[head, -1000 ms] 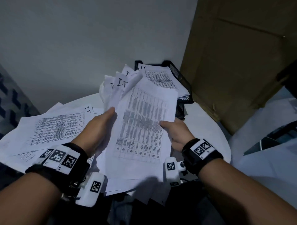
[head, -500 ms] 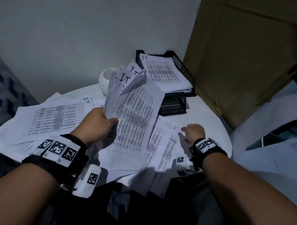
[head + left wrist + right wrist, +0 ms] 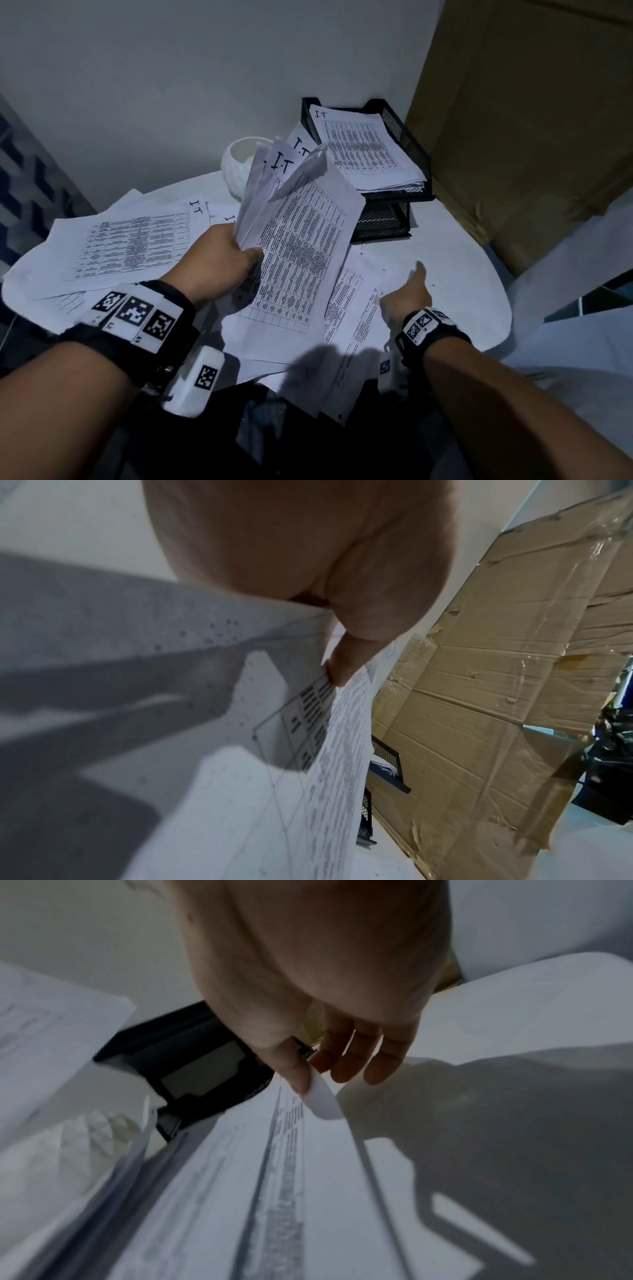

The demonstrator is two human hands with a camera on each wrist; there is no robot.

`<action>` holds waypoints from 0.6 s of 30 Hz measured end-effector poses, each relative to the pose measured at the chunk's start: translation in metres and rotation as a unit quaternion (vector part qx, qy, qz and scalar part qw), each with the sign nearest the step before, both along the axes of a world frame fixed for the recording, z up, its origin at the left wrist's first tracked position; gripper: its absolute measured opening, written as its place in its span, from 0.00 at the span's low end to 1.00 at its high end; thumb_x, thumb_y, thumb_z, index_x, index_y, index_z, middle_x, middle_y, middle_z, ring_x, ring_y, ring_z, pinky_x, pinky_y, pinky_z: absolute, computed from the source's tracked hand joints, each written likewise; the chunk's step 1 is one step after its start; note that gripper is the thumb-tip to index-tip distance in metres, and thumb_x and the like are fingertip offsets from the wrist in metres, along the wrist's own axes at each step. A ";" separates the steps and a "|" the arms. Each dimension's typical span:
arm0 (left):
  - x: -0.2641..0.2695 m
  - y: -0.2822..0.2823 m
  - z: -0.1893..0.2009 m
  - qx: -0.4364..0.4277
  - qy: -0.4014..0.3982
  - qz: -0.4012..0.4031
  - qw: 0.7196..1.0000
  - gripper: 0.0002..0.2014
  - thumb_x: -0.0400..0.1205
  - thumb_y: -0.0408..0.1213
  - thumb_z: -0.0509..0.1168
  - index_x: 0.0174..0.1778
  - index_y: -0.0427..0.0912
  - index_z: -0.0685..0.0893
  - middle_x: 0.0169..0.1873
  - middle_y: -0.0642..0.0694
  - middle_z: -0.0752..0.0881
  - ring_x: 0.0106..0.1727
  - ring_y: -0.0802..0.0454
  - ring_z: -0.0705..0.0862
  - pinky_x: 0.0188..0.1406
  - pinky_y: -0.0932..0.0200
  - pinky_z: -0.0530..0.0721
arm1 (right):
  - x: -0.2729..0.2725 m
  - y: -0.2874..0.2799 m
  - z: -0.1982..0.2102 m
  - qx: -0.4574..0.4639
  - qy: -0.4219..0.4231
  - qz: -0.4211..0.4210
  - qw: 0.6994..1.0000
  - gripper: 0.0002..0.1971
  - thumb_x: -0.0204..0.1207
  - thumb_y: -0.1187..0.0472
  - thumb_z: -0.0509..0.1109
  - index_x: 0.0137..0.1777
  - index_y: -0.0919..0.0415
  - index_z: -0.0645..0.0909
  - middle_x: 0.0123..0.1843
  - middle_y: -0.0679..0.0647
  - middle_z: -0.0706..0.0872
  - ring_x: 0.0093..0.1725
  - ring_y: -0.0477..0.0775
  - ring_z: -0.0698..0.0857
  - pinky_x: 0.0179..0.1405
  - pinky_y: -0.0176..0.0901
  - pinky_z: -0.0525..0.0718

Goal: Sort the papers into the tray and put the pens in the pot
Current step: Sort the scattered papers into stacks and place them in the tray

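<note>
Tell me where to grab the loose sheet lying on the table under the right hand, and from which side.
Take the loose sheet by its far right corner, coming from the right over bare table. That corner is already curled up against the right hand's thumb, while the left hand's held bundle overlaps its left side.

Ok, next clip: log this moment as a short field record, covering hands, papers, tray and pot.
left hand: grips a fanned bundle of sheets, held up off the table
right hand: pinches the corner of a loose sheet lying on the table
tray: black mesh, upper tier holds a stack of papers
pot: white, behind the bundle; contents hidden
pens: none visible
</note>
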State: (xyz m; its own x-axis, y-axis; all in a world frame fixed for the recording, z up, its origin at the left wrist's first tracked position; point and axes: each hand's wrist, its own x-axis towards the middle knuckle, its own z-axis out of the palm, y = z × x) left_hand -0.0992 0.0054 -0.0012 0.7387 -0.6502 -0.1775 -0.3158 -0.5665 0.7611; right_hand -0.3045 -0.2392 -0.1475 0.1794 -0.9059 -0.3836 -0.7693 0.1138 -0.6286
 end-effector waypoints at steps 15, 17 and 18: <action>0.006 0.004 0.017 -0.056 0.005 0.036 0.998 0.05 0.85 0.36 0.70 0.45 0.40 0.84 0.42 0.38 0.89 0.44 0.39 0.88 0.41 0.53 0.81 | 0.003 -0.014 0.144 -0.317 -0.226 -0.015 0.921 0.06 0.82 0.64 0.65 0.46 0.57 0.82 0.45 0.56 0.86 0.47 0.54 0.82 0.48 0.39 0.76; 0.007 0.008 0.019 -0.072 0.007 0.047 0.996 0.04 0.84 0.36 0.70 0.44 0.42 0.84 0.42 0.39 0.90 0.44 0.39 0.88 0.45 0.51 0.83 | 0.001 -0.007 0.175 -0.368 -0.254 0.002 0.895 0.06 0.83 0.66 0.65 0.47 0.57 0.82 0.45 0.55 0.84 0.45 0.50 0.80 0.40 0.30 0.75; 0.008 0.010 0.021 -0.079 0.009 0.053 0.995 0.03 0.84 0.35 0.69 0.45 0.42 0.84 0.42 0.40 0.90 0.45 0.39 0.89 0.48 0.48 0.85 | -0.001 -0.002 0.189 -0.378 -0.276 0.003 0.884 0.06 0.82 0.67 0.66 0.48 0.58 0.83 0.44 0.54 0.84 0.43 0.48 0.81 0.35 0.23 0.74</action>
State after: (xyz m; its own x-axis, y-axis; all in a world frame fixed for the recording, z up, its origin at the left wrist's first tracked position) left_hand -0.0910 0.0151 0.0194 0.8018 -0.5903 -0.0930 -0.2460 -0.4678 0.8489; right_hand -0.3052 -0.2417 0.0420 0.1551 -0.8646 0.4779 -0.3201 -0.5017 -0.8037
